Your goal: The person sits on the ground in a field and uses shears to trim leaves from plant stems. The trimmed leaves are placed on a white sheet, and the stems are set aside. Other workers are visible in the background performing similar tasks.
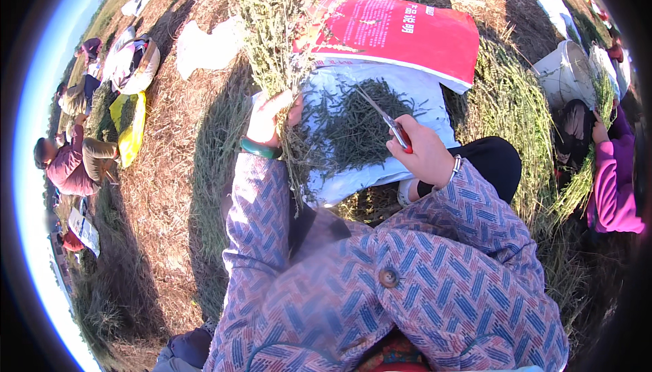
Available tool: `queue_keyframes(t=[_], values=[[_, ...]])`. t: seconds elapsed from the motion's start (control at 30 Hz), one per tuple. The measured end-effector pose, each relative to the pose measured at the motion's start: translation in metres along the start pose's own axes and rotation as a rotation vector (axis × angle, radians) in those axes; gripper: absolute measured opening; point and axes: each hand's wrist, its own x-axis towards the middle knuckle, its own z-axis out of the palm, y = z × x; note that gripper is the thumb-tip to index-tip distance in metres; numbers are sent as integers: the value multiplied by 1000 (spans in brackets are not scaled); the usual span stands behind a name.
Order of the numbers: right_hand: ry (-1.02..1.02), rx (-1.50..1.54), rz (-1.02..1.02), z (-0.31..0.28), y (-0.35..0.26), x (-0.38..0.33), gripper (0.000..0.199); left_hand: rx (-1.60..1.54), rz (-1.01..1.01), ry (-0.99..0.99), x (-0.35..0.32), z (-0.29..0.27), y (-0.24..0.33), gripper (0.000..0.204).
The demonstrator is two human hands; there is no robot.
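Observation:
My left hand (270,115), with a green bangle at its wrist, is closed around an upright bunch of green-grey herb stalks (268,29). The bunch rises above the fist, and its stem ends hang down past the wrist. Held in my right hand (426,151) is a pair of red-handled snips (384,115), their slim pointed blades angled up and to the left. Beneath the blades lies a heap of short, dark green cut sprigs (363,127). The heap rests on a white plastic sheet (350,189) in front of my legs.
A red printed sack (407,36) lies at the sheet's far edge. Uncut stalks (509,114) are piled to the right, near a white bucket (564,77) and a purple-sleeved person (614,175). People sit at left by a yellow bag (132,131). White plastic (207,49) lies on dry straw.

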Motion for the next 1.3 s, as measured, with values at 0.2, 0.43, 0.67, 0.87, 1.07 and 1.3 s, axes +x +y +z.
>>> queue_keyframes(t=[0.2,0.43,0.67,0.87,1.07,1.3], values=[[112,43,-31,12,-22,31,37,-53,-5,-8,-4,9,-5,20],[60,111,44,21,-24,42,35,35,30,33,-4,8,-8,15],[44,172,61,30,-27,22,35,57,105,56,-7,16,-7,17],[56,96,74,27,-22,38,35,74,132,23,-6,24,-7,16],[90,-23,37,18,-36,36,34,134,99,38,-9,30,-9,16],[127,-182,45,15,-43,31,30,97,131,19,-9,30,-10,17]])
